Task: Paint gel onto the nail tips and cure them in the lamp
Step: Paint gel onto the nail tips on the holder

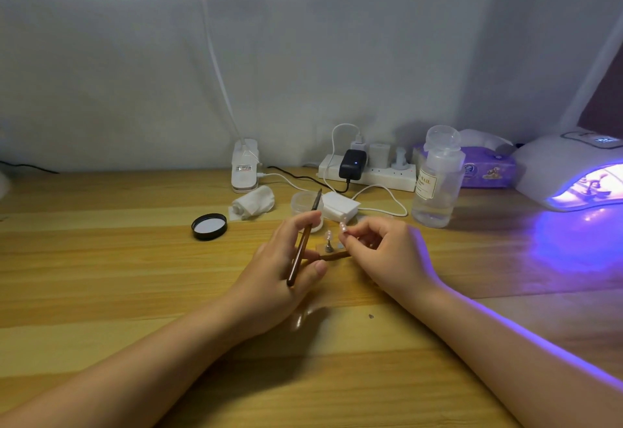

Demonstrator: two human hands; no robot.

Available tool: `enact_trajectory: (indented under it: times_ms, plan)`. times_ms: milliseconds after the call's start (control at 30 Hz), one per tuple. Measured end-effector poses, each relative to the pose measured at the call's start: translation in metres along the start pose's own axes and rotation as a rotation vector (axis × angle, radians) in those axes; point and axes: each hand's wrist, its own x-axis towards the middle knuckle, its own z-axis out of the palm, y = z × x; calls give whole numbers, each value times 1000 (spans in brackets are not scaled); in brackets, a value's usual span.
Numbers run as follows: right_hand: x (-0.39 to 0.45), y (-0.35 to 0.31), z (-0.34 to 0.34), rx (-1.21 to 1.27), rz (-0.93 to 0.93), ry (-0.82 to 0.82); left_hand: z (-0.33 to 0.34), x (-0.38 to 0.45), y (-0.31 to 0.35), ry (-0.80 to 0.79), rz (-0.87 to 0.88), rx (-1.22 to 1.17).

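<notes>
- Fingers (350, 237) of the right hand (387, 252) pinch a nail tip (343, 227); left hand (286, 259) grips the brush (303, 245), bristles raised.
- Lamp (569, 171), far right, glows violet, well apart; whether anything cures inside cannot be told.
- Judged: painting under way, this tip's curing pending.

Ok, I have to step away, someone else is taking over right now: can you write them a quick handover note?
Left hand holds the brush, bristles pointing up and away.
Right hand pinches a nail tip at its fingertips, above the table.
Another nail tip on a small stand sits between the hands.
Open jar behind the left hand, its black lid off to the left.
Lamp at far right is lit purple.
Whether the held tip is painted: cannot tell.
Left: curing it in the lamp.
</notes>
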Motion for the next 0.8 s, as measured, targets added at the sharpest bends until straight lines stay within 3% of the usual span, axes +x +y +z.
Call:
enact_trajectory:
  times_ms: [233, 467, 800]
  plan:
    - [0, 0, 0, 2, -30, -2, -1, -3, 7, 150, 80, -78]
    - [-2, -5, -3, 130, -75, 29, 1, -7, 21, 290, 282, -140]
    - [-2, -8, -6, 193, -83, 14, 3, -7, 19, 325, 282, -112]
